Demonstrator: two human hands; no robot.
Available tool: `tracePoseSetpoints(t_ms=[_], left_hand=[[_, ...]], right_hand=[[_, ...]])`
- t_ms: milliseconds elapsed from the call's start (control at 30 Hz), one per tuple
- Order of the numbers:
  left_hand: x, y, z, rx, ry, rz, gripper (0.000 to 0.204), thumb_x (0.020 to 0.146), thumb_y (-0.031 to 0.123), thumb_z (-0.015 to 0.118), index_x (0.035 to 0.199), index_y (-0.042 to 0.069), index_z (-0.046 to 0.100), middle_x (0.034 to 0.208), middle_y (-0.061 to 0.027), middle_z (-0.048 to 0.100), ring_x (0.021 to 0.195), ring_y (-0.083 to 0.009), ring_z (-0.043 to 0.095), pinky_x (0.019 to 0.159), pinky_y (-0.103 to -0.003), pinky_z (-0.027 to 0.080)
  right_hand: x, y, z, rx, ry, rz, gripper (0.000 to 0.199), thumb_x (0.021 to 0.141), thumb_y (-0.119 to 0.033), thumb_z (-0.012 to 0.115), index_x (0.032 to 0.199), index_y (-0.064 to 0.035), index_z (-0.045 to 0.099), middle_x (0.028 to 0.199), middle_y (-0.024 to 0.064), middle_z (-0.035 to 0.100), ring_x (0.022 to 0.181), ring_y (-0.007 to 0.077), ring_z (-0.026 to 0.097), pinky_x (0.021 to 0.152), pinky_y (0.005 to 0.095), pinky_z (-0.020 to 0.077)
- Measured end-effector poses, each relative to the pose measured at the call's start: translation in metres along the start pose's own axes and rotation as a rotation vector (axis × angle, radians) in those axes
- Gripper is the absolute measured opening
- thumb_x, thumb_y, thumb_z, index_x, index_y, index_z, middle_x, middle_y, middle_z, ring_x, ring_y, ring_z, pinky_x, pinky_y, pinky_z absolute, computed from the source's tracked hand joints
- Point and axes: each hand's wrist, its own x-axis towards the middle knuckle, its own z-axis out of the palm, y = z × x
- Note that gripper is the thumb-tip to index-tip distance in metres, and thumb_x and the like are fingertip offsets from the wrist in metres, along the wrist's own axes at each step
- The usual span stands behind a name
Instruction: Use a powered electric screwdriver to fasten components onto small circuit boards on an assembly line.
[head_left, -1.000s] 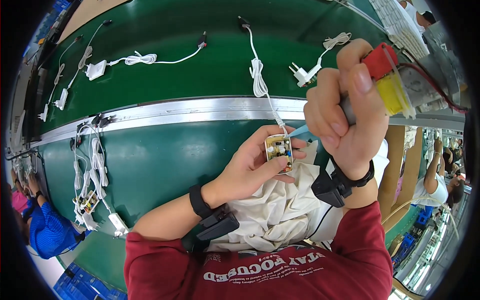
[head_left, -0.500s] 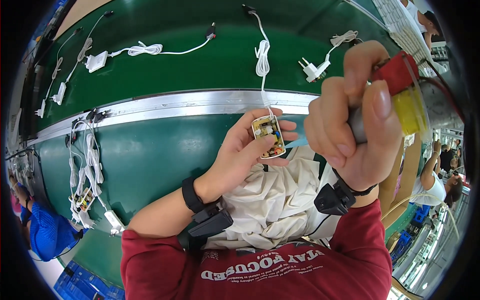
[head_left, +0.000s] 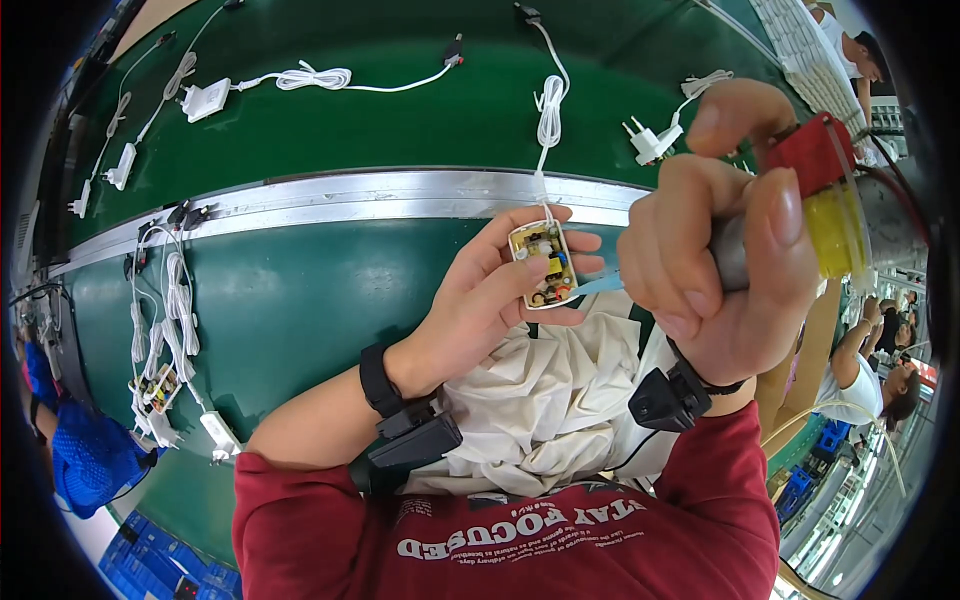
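My left hand (head_left: 470, 295) holds an opened white charger (head_left: 543, 262), its circuit board facing up and its thumb over the board's edge. A white cord runs from its far end over the metal rail. In my right hand (head_left: 700, 250) is a powered dispensing tool (head_left: 835, 225) with a red switch block, a yellow band and a grey body. Fingers wrap the body; the index finger is raised and curled near the red block. A light blue tapered nozzle (head_left: 600, 286) points at the charger's near right corner; whether it touches cannot be told.
White chargers with coiled cords (head_left: 207, 100) lie on the green belt (head_left: 400, 135) beyond the metal rail (head_left: 400, 198). Several more cords and chargers (head_left: 180, 310) are heaped on the bench at left. White cloth (head_left: 540, 400) covers my lap. Other people are at both sides.
The chargers on the belt have shifted right. My right hand and the tool have moved slightly right, its index finger lifting a little. The left hand still holds the charger at the nozzle.
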Motion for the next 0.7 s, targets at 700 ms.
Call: tracePoseSetpoints(t_ms=[700], left_hand=[[-0.001, -0.001, -0.001, -0.182, -0.16, -0.044, 0.041, 0.096, 0.014, 0.037, 0.135, 0.004, 0.029, 0.133, -0.0175, 0.04, 0.121, -0.0254, 0.046, 0.093, -0.045, 0.048]], right_hand=[[-0.006, 0.007, 0.001, -0.172, -0.075, -0.06, 0.041, 0.097, -0.042, 0.036, 0.111, -0.0039, 0.034, 0.049, -0.0023, 0.036, 0.035, 0.0062, 0.032, 0.035, 0.0211, 0.0265]])
